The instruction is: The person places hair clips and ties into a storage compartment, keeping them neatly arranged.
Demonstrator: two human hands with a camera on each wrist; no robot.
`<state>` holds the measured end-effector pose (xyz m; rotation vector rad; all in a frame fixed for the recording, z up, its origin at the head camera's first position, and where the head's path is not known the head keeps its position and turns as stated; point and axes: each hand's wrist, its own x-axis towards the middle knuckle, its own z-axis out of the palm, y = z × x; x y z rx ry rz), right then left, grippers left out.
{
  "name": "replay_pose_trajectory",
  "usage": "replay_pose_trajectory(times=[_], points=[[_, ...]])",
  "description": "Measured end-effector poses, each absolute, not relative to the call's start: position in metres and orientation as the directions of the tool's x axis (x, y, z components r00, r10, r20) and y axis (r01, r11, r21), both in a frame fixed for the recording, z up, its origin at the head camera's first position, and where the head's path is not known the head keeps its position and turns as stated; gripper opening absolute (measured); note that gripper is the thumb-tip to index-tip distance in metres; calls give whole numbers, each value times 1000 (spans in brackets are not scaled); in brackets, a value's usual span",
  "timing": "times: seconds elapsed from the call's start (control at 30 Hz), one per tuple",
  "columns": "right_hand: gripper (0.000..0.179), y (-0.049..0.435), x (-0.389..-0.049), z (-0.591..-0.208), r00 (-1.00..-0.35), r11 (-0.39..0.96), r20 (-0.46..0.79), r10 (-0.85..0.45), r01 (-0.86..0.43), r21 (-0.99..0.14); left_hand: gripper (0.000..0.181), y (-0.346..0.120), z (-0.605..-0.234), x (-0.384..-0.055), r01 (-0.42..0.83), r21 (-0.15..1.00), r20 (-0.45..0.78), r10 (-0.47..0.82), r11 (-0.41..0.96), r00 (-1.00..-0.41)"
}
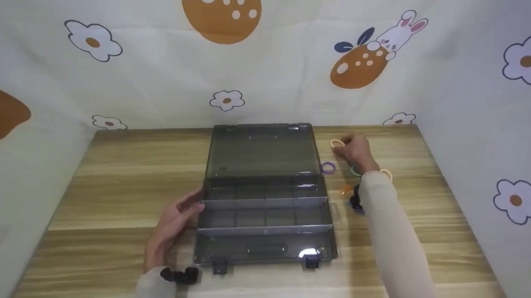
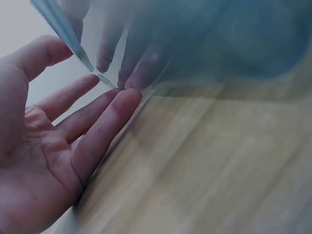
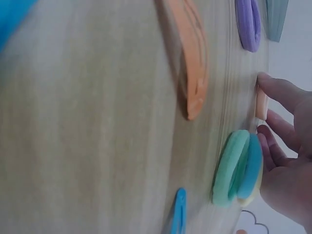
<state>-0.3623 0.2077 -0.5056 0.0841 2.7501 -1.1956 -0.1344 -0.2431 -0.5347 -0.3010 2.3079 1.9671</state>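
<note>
as rh (image 1: 358, 151) pinches ring (image 3: 262, 103), box (image 1: 265, 186) gapes

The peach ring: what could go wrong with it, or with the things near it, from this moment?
The right hand pinches the peach ring by the fingertips, so it might slip.
The green ring lies close to that hand and could be knocked.
The left hand touches the side of the box; a push there might shift it into the purple ring beside it.
</note>
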Motion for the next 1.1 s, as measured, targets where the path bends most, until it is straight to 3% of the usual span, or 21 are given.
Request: replay_pose_trajectory(times=[0.23,0.6,1.1], points=[[32,206,-359,-504,-994,714,-111,-23,61,-698,54,-244,-532,-135,-226,962,-215,-86,151,-973],[52,212,-355,-504,-977,685,-181,-109,58,-726,53,-241,-533,-137,-217,967,-205,-100,133,-974],[21,208,-357,-513,-988,754,-6,-154,-114,-647,53,-243,-533,-137,-219,964,-207,-91,148,-974]])
